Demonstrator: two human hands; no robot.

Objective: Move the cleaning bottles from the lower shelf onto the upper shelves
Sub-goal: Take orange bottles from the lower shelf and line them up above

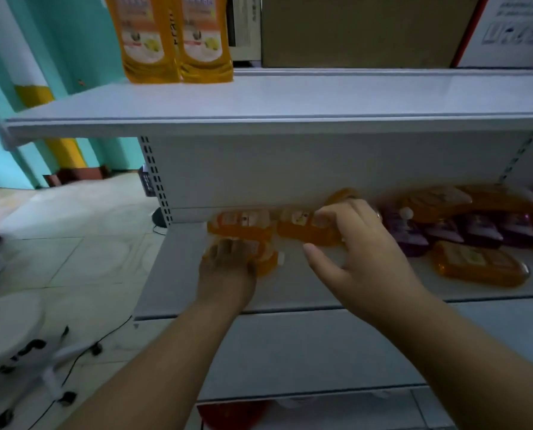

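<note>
Two orange cleaning bottles (178, 41) stand upright at the left end of the white upper shelf (321, 100). On the lower shelf (290, 290) lie several orange bottles and purple bottles (445, 231). My left hand (228, 274) is closed over the top of an orange bottle (268, 259) lying near the shelf's left end. My right hand (358, 252) reaches in with fingers spread, its fingertips touching another lying orange bottle (302, 228). One more orange bottle (243, 223) lies behind the left hand, and another (479, 265) lies to the right.
A brown cardboard box (367, 29) and a white carton (513, 26) stand at the back of the upper shelf. A white stool (13, 333) on casters and a black cable (82, 352) are on the tiled floor at the left. Something red (231, 414) lies below.
</note>
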